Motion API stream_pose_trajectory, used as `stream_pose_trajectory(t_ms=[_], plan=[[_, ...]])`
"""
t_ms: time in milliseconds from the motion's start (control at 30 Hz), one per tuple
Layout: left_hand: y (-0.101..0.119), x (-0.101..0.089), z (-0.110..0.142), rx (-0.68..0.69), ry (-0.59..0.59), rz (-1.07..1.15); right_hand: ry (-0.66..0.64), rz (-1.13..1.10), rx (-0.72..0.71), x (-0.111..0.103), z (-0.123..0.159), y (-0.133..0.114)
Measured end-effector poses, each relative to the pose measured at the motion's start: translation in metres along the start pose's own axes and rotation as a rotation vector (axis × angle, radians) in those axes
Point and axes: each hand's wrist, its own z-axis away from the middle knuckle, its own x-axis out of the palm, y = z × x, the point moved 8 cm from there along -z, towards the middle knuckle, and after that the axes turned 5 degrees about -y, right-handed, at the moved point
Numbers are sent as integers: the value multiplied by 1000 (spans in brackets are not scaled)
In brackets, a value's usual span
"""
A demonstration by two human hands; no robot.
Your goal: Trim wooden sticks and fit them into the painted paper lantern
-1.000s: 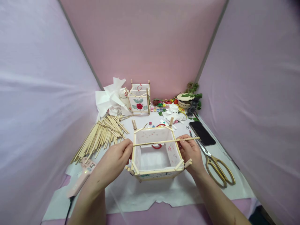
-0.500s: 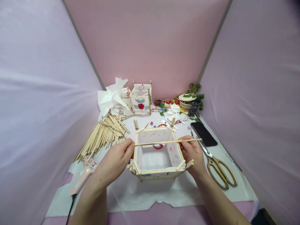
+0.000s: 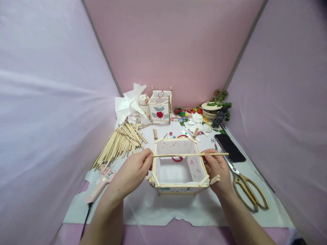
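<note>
Pinches the left end of a thin stick (image 3: 178, 155) in the left hand (image 3: 135, 170) and clamps it between thumb and fingers of the right hand (image 3: 217, 168), short of the far tip. Spans the open top of a stick-framed box (image 3: 176, 186) crosswise, apparently for a level line between side rims; too unclear to tell of contact there. Has the box upright on the white cover (image 3: 153, 211), between both hands, probably for even reach. Has loose sticks (image 3: 122, 141) and glue gun (image 3: 98, 190) at left, scissors (image 3: 235, 170) and phone (image 3: 230, 148) at right, seemingly handy yet out of the way
</note>
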Motion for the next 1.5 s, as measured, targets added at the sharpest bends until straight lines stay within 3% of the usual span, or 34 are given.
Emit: stream_pose_trajectory(t_ms=[1500], plan=[[-3,2,-2,-13,-21,-9,-32,4,-47,-2,-3,2]])
